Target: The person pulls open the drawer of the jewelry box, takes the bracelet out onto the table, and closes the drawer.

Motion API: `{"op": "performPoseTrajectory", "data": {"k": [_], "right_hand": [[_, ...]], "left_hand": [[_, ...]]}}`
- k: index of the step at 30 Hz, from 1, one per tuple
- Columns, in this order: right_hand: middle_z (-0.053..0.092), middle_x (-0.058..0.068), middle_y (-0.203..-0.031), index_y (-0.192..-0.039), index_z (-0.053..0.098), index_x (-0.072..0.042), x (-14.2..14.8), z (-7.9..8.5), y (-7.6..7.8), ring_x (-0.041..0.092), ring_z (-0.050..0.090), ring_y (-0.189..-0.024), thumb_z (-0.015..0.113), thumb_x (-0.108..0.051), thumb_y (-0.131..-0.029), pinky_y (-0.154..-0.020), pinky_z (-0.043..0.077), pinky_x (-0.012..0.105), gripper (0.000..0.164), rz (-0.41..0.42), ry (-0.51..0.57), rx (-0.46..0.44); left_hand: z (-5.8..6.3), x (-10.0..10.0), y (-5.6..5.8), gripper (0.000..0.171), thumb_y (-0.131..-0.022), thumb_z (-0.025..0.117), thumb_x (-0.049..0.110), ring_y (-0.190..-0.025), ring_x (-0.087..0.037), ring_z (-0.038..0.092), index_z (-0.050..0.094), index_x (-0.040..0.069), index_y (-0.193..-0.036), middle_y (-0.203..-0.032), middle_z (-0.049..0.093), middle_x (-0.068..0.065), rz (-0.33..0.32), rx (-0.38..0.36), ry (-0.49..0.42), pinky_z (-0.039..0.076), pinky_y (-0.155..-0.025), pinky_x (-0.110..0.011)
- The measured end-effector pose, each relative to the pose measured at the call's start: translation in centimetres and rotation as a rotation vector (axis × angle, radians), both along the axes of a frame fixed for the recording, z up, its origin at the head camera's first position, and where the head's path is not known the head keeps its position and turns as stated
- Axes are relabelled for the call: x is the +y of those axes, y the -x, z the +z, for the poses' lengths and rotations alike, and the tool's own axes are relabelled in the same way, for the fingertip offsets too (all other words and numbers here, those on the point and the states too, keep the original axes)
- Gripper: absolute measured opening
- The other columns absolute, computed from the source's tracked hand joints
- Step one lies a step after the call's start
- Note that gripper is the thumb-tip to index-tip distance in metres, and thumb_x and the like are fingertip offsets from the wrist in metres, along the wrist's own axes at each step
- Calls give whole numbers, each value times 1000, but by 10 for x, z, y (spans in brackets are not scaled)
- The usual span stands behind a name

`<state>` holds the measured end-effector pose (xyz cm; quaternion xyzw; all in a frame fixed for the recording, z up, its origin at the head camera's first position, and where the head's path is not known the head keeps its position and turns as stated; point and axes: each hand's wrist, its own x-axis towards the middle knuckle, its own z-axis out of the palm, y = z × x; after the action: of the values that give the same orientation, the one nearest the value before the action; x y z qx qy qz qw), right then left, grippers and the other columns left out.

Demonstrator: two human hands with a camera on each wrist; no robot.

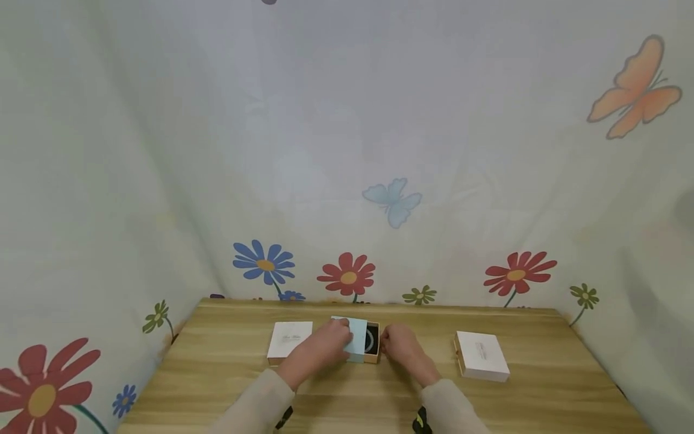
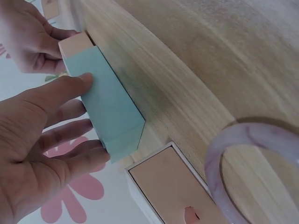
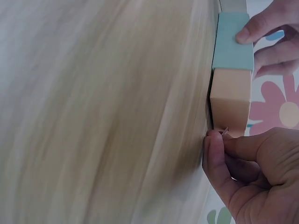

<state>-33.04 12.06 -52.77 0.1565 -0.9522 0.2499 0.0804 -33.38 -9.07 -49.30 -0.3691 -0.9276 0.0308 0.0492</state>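
A drawer-style gift box lies in the middle of the wooden table, with its pale blue sleeve [image 1: 355,340] around a peach inner drawer [image 3: 231,88]. The drawer juts partly out on the right; a pale ring-shaped item [image 1: 369,341] shows against its black lining. My left hand [image 2: 51,126] grips the sleeve, thumb on the near side and fingers across the top. At the drawer's right end, my right hand [image 3: 250,170] pinches the small pull tab [image 3: 225,131] between thumb and forefinger.
To the left stands a white box [image 1: 290,339], its peach end [image 2: 170,182] bearing a pink tab. Another white box [image 1: 481,355] sits on the right. A purplish marbled ring [image 2: 247,135] appears beside the left box in the left wrist view. A flowered curtain [image 1: 347,150] hangs behind.
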Motion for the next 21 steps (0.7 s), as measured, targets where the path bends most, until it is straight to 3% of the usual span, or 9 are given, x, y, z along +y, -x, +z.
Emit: {"op": "performPoseTrajectory", "data": {"k": [8,15,21], "right_hand": [[26,-14,-48,-50,34,-19,20,4,0,6,28,-48,65,13,-71,-50,27,22,49,11,-9,37],[28,-15,-47,-50,32,-21,28,1,-4,5,29,-45,63,13,-71,-48,27,21,51,9,14,18],[34,-12,-50,-52,37,-18,30,-3,-5,7,33,-50,64,13,-71,-51,33,23,46,-1,13,59]], "left_hand": [[2,0,3,28,-82,87,28,-86,-15,64,78,8,-99,-104,68,-8,-6,-5,-20,56,-82,-31],[-1,-1,0,31,-81,88,29,-91,-18,66,78,8,-101,-105,69,-8,-19,13,-8,57,-84,-32],[0,-1,-2,35,-81,88,28,-95,-19,67,78,7,-107,-110,69,-9,22,-56,-63,57,-85,-32]]}}
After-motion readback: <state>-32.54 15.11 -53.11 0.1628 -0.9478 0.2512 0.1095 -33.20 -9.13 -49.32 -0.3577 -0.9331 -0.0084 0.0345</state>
